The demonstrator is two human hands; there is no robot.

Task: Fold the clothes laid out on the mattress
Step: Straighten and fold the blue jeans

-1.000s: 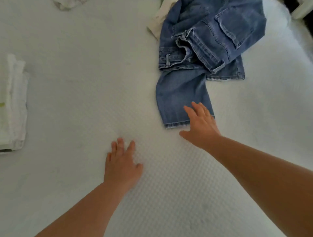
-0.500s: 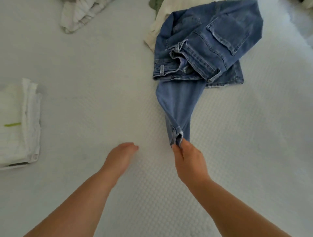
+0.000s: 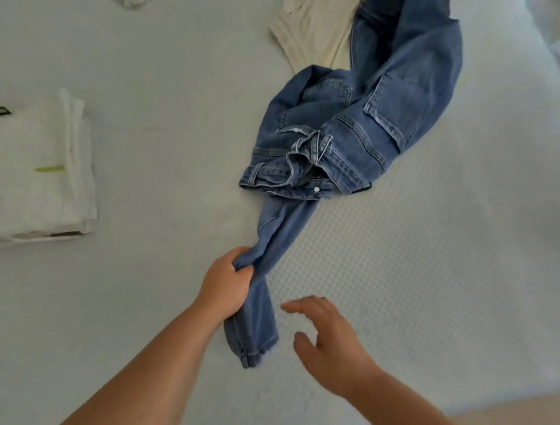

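Head view, looking down on a white textured mattress (image 3: 424, 273). Blue jeans (image 3: 348, 136) crumpled toward the far right corner, waistband bunched and button showing, one back pocket facing up. One leg of the jeans stretched toward the near edge, twisted into a narrow rope, hem lying flat on the mattress between both forearms. Left hand (image 3: 225, 288) clamped on that leg partway along, fingers curled around gathered denim. Right hand (image 3: 325, 339) just beside the hem, fingers spread apart, holding nothing, not touching the denim. Cream garment (image 3: 312, 33) at the far edge, partly tucked under the jeans. Folded white stack (image 3: 45, 170) with a small green mark by the left edge, well apart from the jeans. Scrap of another pale cloth (image 3: 131, 3) barely visible at the far edge.
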